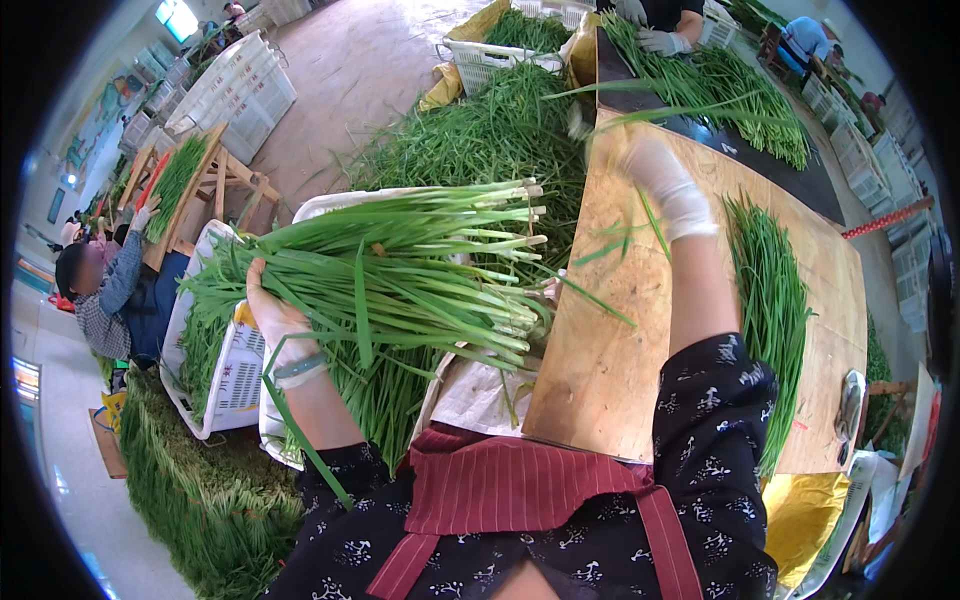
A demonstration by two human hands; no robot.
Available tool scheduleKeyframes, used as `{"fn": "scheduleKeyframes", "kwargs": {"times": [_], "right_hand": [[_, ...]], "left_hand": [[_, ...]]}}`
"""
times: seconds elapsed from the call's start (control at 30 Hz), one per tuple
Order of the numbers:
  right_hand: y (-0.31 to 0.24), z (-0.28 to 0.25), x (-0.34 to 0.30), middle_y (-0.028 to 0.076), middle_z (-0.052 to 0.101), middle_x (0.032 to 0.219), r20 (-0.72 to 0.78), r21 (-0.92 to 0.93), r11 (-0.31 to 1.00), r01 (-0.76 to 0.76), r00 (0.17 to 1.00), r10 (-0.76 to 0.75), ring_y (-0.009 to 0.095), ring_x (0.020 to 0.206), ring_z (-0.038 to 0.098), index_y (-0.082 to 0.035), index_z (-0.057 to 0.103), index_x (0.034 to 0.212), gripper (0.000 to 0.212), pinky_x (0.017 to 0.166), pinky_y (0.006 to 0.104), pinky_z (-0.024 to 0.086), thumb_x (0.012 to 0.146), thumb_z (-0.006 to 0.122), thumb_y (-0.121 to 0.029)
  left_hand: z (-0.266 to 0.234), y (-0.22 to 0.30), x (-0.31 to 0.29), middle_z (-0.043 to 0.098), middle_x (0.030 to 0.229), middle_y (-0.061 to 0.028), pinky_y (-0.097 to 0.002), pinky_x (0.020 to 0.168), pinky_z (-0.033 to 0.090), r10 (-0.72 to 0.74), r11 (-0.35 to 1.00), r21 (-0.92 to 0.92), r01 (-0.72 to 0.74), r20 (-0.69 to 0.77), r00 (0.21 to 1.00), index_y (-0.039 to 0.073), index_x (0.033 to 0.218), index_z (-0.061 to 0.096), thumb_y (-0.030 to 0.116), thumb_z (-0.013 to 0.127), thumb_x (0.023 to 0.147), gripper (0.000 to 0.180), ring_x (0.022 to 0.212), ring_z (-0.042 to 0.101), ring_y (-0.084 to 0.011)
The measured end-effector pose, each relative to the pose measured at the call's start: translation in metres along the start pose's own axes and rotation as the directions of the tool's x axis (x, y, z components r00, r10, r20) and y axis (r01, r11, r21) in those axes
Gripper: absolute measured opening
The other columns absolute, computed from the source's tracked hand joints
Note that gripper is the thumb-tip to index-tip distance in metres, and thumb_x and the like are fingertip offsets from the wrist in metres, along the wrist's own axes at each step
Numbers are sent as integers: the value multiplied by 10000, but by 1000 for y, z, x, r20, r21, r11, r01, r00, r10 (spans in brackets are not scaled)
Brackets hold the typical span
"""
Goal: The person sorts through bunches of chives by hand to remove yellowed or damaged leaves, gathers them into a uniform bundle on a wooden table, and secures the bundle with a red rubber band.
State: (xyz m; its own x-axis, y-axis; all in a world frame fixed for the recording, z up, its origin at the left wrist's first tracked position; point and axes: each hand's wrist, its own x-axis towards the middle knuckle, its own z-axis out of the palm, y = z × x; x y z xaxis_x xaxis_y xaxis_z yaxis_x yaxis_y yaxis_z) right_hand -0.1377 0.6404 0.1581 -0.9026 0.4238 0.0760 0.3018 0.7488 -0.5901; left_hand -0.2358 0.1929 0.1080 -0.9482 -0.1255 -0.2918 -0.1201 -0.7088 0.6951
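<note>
My left hand (278, 318) is closed round the leafy side of a large bunch of garlic chives (400, 245), thumb up along the leaves. The bunch lies nearly level, its pale stem ends pointing right, over white plastic crates. Raised over the far part of a plywood board (610, 335), my right hand (655, 170) wears a white glove; motion smears its fingers. Loose long leaves hang in the air close to it, but whether it grips any cannot be made out. On the board's right side lies another row of chives (765, 320).
A heap of loose green leaves (490, 130) spreads beyond my bunch. At the far right, a co-worker's gloved hand (665, 42) rests by chives on a dark board (820, 180). A white crate (235, 375) stands left, near stacked chives (200, 500). Another person works at a wooden stand (215, 170).
</note>
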Motion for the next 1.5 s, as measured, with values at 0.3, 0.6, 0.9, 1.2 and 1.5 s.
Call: {"fn": "scheduleKeyframes", "kwargs": {"times": [0.3,0.6,0.9,1.2,1.5], "right_hand": [[-45,79,-57,82,504,1192,-218,726,583,365,926,-309,201,1166,424,-87,513,1216,598,1015,308,288,667,743,-141],[-64,75,-56,18,548,1164,-294,-74,821,566,774,-560,219,1174,403,-227,705,837,220,1016,486,164,655,714,-350],[-26,85,-23,27,635,837,-124,937,336,98,991,58,108,759,536,-25,637,973,255,775,235,392,833,612,-236],[-9,63,-84,144,312,1399,324,892,448,-58,774,-544,195,1167,439,-103,243,1396,810,935,345,389,766,645,-413],[-56,89,-83,51,641,944,205,906,416,-76,940,-274,90,853,582,2,539,1101,306,769,220,455,810,608,-63]], "left_hand": [[2,-10,-3,610,1008,-101,-435,837,465,12,1000,-14,-13,-53,999,42,998,574,195,573,775,270,907,577,-279],[15,-8,-17,613,1020,-97,-410,827,476,76,996,-30,-79,-78,994,42,995,584,181,568,787,251,892,585,-267],[-6,-1,-5,622,994,-105,-412,787,498,27,991,-130,-18,68,997,41,998,586,237,561,811,272,866,592,-272],[5,-9,-2,617,979,-119,-436,845,469,106,994,6,-106,-101,989,27,953,594,166,565,785,220,903,581,-286],[36,-21,-18,608,1004,-99,-404,826,486,94,995,-35,-96,-61,994,41,1011,573,167,557,797,248,912,574,-261]]}}
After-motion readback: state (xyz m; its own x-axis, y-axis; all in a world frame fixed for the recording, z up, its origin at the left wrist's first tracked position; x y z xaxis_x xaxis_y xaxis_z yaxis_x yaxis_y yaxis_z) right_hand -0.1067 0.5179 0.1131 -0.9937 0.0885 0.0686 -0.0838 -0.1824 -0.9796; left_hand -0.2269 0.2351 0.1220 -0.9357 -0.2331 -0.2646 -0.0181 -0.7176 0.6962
